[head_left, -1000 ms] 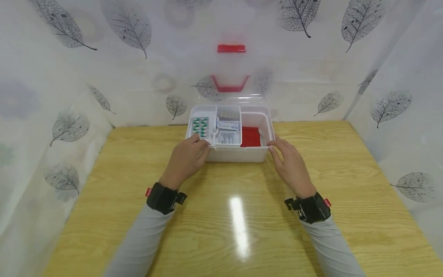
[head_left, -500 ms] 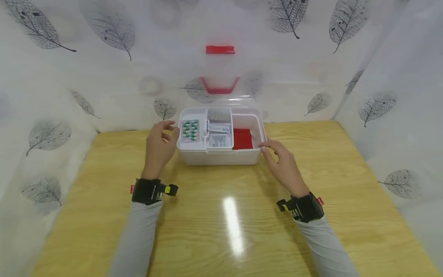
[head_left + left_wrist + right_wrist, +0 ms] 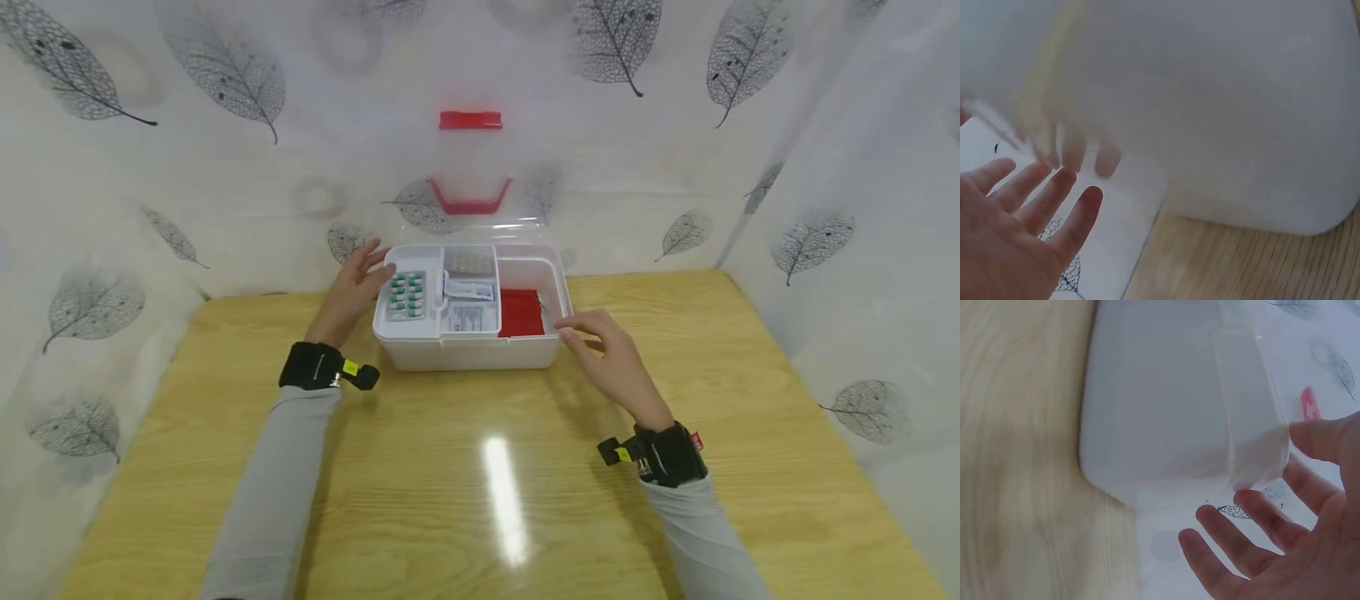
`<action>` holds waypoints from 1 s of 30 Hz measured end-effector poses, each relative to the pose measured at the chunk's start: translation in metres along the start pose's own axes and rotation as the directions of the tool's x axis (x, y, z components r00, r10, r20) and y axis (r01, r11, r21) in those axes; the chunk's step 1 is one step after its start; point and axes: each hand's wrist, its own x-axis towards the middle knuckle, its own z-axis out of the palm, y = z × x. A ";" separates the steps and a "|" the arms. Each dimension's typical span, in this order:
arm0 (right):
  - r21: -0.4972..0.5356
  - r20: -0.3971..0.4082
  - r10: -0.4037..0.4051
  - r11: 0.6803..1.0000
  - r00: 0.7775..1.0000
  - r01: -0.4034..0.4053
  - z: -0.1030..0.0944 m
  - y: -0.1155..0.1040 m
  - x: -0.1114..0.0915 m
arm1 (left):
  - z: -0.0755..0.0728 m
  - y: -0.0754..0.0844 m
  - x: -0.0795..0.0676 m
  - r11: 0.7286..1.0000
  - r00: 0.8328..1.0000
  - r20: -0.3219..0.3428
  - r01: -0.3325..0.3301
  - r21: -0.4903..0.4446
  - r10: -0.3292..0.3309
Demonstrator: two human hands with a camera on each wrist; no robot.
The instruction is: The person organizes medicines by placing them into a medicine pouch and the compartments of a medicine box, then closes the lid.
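Observation:
A white plastic medicine box (image 3: 472, 357) stands near the table's back edge, its clear lid raised behind it. The lid carries a red handle (image 3: 470, 206) and a red latch (image 3: 470, 121). In the box's left part sits a white tray (image 3: 408, 257) with a blister pack of green-and-white capsules (image 3: 407, 296), a second blister pack (image 3: 470, 264) and small packets (image 3: 469, 290). Red cloth-like material (image 3: 520, 312) lies in the open right part. My left hand (image 3: 352, 287), fingers extended, is at the box's left side. With thumb and forefinger my right hand (image 3: 611, 354) pinches the right front rim corner.
The wood-grain table (image 3: 427, 475) stretches in front of the box and to both sides. A leaf-patterned white sheet (image 3: 615, 167) hangs close behind the box and along both sides of the table.
My left hand has let go of the front left rim and moved round to the box's left side, fingers spreading. The right hand stays at its corner. The head view has shifted.

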 end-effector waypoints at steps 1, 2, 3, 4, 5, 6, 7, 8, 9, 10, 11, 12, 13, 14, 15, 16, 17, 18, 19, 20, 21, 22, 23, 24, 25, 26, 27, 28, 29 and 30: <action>0.027 0.010 0.014 1.000 1.000 -0.014 -0.002 0.001 0.003 | 0.002 0.001 0.002 1.000 1.000 0.000 0.004 0.019 -0.004; 0.063 0.020 0.032 0.997 0.999 -0.033 -0.004 0.002 0.006 | 0.004 0.002 0.003 1.000 1.000 0.002 0.003 0.027 -0.003; 0.106 0.031 0.050 0.993 0.998 -0.053 -0.005 0.003 0.010 | 0.005 0.002 0.004 0.999 1.000 0.001 0.007 0.040 -0.007; 0.147 0.043 0.073 0.986 0.996 -0.078 -0.006 0.004 0.014 | 0.007 0.001 0.005 0.999 1.000 -0.001 0.006 0.047 -0.006; 0.192 0.060 0.090 0.976 0.994 -0.100 -0.007 0.005 0.019 | 0.008 0.001 0.005 0.999 1.000 0.002 0.003 0.039 -0.003; 0.228 0.073 0.106 0.966 0.992 -0.120 -0.007 0.007 0.023 | 0.008 0.000 0.005 1.000 1.000 0.008 -0.004 0.022 0.003; 0.263 0.090 0.117 0.955 0.989 -0.137 -0.007 0.009 0.028 | 0.008 -0.002 0.004 1.000 1.000 0.016 -0.006 -0.002 0.006; 0.291 0.109 0.129 0.944 0.986 -0.156 -0.007 0.011 0.032 | 0.009 -0.003 0.004 0.999 0.999 0.031 -0.010 -0.030 0.011; 0.311 0.125 0.135 0.935 0.983 -0.168 -0.007 0.012 0.036 | 0.008 -0.004 0.002 0.999 0.999 0.049 -0.004 -0.051 0.007; 0.319 0.138 0.140 0.931 0.981 -0.178 -0.008 0.013 0.040 | 0.008 -0.005 0.001 0.997 0.997 0.071 -0.001 -0.079 0.006; 0.324 0.147 0.141 0.929 0.979 -0.182 -0.008 0.013 0.042 | 0.008 -0.005 0.000 0.995 0.996 0.093 0.005 -0.102 0.005; 0.320 0.150 0.143 0.929 0.978 -0.185 -0.009 0.014 0.044 | 0.008 -0.005 -0.002 0.993 0.994 0.111 0.012 -0.115 0.001; 0.317 0.156 0.142 0.930 0.978 -0.185 -0.010 0.014 0.046 | 0.008 -0.005 -0.004 0.993 0.992 0.127 0.016 -0.115 -0.001; 0.312 0.159 0.140 0.932 0.977 -0.184 -0.011 0.014 0.046 | 0.007 -0.005 -0.006 0.994 0.990 0.139 0.015 -0.108 0.001; 0.310 0.165 0.132 0.934 0.977 -0.179 -0.012 0.014 0.047 | 0.007 -0.004 -0.008 0.995 0.990 0.144 0.015 -0.099 -0.001; 0.311 0.169 0.128 0.934 0.977 -0.176 -0.014 0.013 0.047 | 0.007 -0.003 -0.010 0.996 0.990 0.144 0.010 -0.088 0.003; 0.316 0.175 0.120 0.933 0.977 -0.171 -0.015 0.013 0.047 | 0.007 -0.003 -0.013 0.997 0.990 0.142 0.010 -0.076 0.001; 0.324 0.183 0.112 0.931 0.977 -0.168 -0.017 0.013 0.046 | 0.007 -0.003 -0.015 0.998 0.990 0.142 0.006 -0.063 0.003; 0.329 0.197 0.102 0.930 0.975 -0.164 -0.018 0.013 0.046 | 0.007 -0.003 -0.018 0.999 0.990 0.141 0.000 -0.049 0.007; 0.333 0.210 0.091 0.929 0.973 -0.159 -0.019 0.013 0.045 | 0.008 -0.003 -0.021 0.999 0.990 0.138 0.001 -0.040 0.005; 0.342 0.223 0.084 0.926 0.971 -0.158 -0.020 0.012 0.045 | 0.009 -0.003 -0.025 1.000 0.991 0.135 0.001 -0.026 0.003; 0.352 0.236 0.081 0.922 0.968 -0.163 -0.020 0.012 0.044 | 0.011 -0.004 -0.028 1.000 0.991 0.131 0.000 -0.013 0.002; 0.358 0.252 0.076 0.919 0.965 -0.165 -0.021 0.012 0.044 | 0.012 -0.005 -0.032 1.000 0.992 0.127 -0.001 -0.003 0.001; 0.362 0.269 0.067 0.917 0.961 -0.166 -0.021 0.012 0.044 | 0.013 -0.007 -0.035 1.000 0.992 0.124 -0.007 0.006 0.006; 0.367 0.283 0.057 0.916 0.957 -0.164 -0.021 0.012 0.044 | 0.015 -0.008 -0.040 1.000 0.993 0.118 -0.008 0.014 0.007; 0.380 0.294 0.049 0.910 0.954 -0.164 -0.020 0.013 0.044 | 0.016 -0.009 -0.044 1.000 0.993 0.114 -0.010 0.015 0.008; 0.394 0.305 0.039 0.904 0.951 -0.164 -0.019 0.013 0.045 | 0.017 -0.011 -0.047 1.000 0.994 0.109 -0.014 0.024 0.011; 0.401 0.319 0.027 0.902 0.948 -0.160 -0.019 0.014 0.045 | 0.018 -0.012 -0.051 0.999 0.994 0.108 -0.015 0.029 0.012; 0.403 0.332 0.017 0.902 0.943 -0.158 -0.018 0.016 0.045 | 0.019 -0.014 -0.054 0.999 0.994 0.112 -0.016 0.033 0.013; 0.406 0.344 0.006 0.901 0.939 -0.155 -0.017 0.017 0.045 | 0.020 -0.015 -0.057 0.999 0.993 0.116 -0.018 0.034 0.014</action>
